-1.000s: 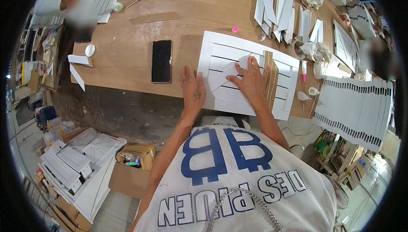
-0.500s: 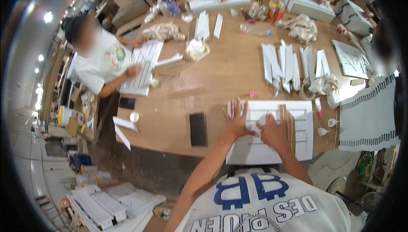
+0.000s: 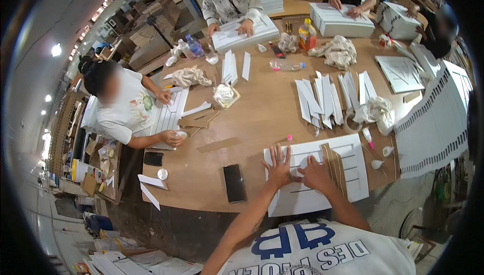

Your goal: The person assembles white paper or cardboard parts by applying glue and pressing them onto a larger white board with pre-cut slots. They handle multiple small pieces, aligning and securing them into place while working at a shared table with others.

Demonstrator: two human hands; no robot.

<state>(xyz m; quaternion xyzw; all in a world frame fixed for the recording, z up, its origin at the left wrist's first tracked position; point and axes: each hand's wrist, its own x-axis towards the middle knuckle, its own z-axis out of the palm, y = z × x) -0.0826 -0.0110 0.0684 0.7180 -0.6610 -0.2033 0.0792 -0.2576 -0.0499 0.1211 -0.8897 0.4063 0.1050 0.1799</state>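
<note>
Head view. The panel [image 3: 287,205], white and slotted, lies flat at the near edge of the bench [image 3: 262,119], toward its right corner. The panel's near edge appears to project slightly past that of the bench.

Left hand [image 3: 279,166]: grip open, fingers spread on the panel's left half, toward its far edge. Right hand [image 3: 316,174]: fingers partly curled, set low over the slots beside the left thumb. Whether this grip pinches anything cannot be told; the fingers hide the contact.

Possible faults and causes:

1. Tilting. Heavy pressure on the projecting edge could lift the panel's far side.
2. Sliding. Uneven hand pressure could rotate the panel toward the phone [image 3: 233,183], which lies to its left near the same bench edge.
3. Strip displacement. The brown strips [image 3: 335,169] rest across the panel just right of the right hand and look loose. A sideways sweep of that hand could scatter them.
4. Knocking. The pink-tipped bottle [image 3: 368,137] is just beyond the panel's far right corner; a shift that way could push it.
</note>
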